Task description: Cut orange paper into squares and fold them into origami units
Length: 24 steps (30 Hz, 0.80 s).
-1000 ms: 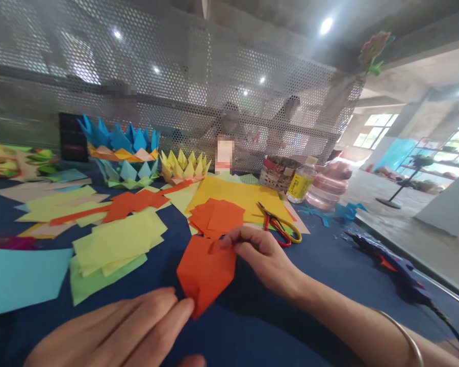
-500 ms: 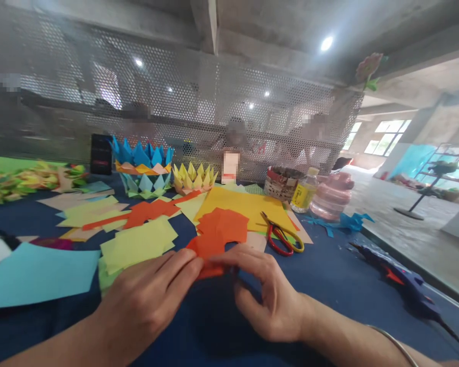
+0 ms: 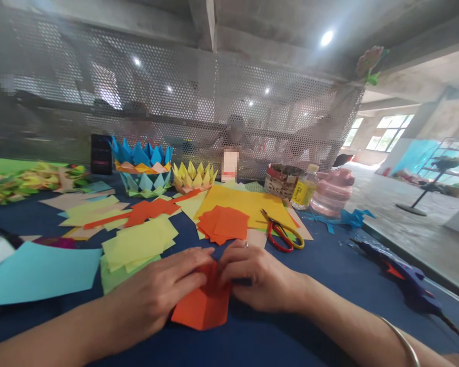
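Here's the orange sheet (image 3: 202, 312), front and centre at the table (image 3: 317, 265), a bend line running down it. Folding is the step in hand, I'd say, and a clean crease calls for steady edges and firm pressure. The left grip (image 3: 162, 283) pinches its upper left, fingers close together; the right grip (image 3: 258, 278) curls in at upper right, fingertips touching, though whether its thumb pinches I can't tell. Just beyond: the orange pile (image 3: 231, 224), scissors (image 3: 272, 220) near it.
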### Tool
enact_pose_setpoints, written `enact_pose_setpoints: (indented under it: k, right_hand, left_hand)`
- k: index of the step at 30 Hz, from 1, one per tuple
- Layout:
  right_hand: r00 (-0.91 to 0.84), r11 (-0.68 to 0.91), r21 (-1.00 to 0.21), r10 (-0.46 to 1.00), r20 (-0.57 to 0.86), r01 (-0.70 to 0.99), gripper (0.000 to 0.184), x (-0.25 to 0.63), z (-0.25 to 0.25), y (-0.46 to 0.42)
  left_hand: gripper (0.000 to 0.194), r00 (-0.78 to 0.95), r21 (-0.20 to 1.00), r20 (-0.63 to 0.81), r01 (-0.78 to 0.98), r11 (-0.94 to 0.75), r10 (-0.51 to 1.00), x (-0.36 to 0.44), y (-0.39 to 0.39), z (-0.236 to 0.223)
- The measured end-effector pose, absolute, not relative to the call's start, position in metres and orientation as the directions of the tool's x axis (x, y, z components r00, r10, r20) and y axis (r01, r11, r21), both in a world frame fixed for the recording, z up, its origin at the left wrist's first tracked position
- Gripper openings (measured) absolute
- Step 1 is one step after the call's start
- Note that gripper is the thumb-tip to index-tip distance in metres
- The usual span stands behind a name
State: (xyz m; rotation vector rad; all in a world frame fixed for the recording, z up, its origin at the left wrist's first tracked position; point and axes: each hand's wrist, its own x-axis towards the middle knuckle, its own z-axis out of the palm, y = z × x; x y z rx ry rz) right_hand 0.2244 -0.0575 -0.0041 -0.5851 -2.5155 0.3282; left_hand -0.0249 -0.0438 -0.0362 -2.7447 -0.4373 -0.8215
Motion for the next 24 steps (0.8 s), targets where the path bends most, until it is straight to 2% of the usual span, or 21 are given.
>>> enact_pose_setpoints:
  k: [5,8,12,16,20,24]
  right_hand:
    - [-0.793,0.831,-0.414,0.515,0.324,0.370,0.029,0.226,0.003,-0.062]
    - [-0.800,0.803,-0.454,0.536,0.270,0.385,0.025,0.225,0.010,-0.065]
    - [-0.821,0.741,-0.595,0.525,0.224,0.312,0.011,0.226,0.011,-0.063]
    - [-0.805,0.658,-0.691,0.562,0.187,0.298,0.019,0.227,0.008,-0.059]
    - [-0.799,0.592,-0.744,0.586,0.134,0.310,0.025,0.227,0.007,-0.056]
    - [-0.778,0.556,-0.773,0.614,0.134,0.305,0.024,0.225,0.006,-0.055]
  left_hand:
    - [0.049,0.801,0.023,0.550,0.271,-0.962,0.239,-0.027,-0.055,-0.024]
    - [0.044,0.782,0.138,0.550,0.260,-0.956,0.292,-0.028,-0.062,-0.018]
    - [0.034,0.814,0.220,0.496,0.219,-0.951,0.302,-0.030,-0.065,-0.020]
    - [0.024,0.830,0.321,0.440,0.211,-0.923,0.343,-0.036,-0.060,-0.032]
    - [0.022,0.849,0.491,0.362,0.176,-0.853,0.384,-0.037,-0.049,-0.034]
    - [0.016,0.825,0.676,0.285,0.188,-0.713,0.487,-0.032,-0.044,-0.028]
